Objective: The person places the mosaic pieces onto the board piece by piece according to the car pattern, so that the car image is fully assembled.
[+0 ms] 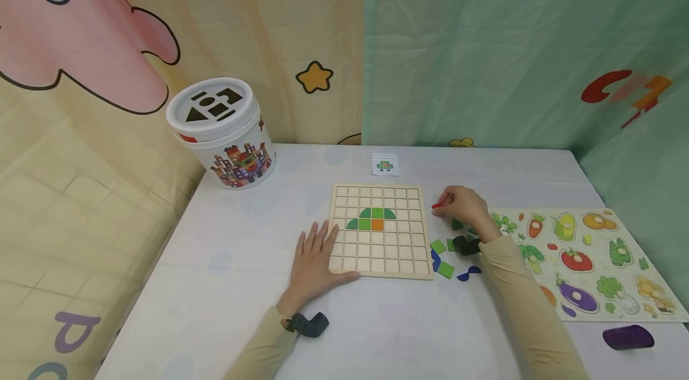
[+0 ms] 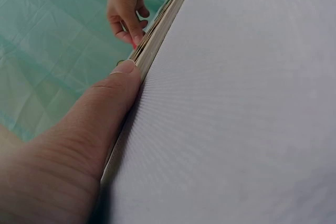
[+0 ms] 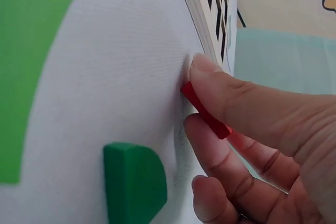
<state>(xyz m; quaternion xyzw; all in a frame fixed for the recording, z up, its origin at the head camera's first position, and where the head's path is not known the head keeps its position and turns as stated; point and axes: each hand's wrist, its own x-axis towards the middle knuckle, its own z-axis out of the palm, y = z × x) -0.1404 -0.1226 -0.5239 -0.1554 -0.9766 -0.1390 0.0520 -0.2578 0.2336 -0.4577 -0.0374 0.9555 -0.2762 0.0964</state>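
Note:
A wooden grid board (image 1: 398, 242) lies mid-table, with green squares, dark green curved pieces and one orange square (image 1: 378, 224) set in its cells. My left hand (image 1: 314, 263) rests at the board's lower left corner, fingers spread along the left side and thumb along the front edge. Just right of the board, my right hand (image 1: 463, 206) pinches a small red piece (image 3: 206, 111) between thumb and fingers, low over the table. Below that hand lie loose green squares (image 1: 445, 270), blue curved pieces (image 1: 473, 270) and a dark green piece (image 3: 139, 179).
A small picture card (image 1: 384, 165) lies behind the board. At the back left stands a white bucket (image 1: 226, 146) with a shape-hole lid. On the right are a vegetable puzzle board (image 1: 592, 230) and a purple object (image 1: 628, 337). Curtains hang behind the table.

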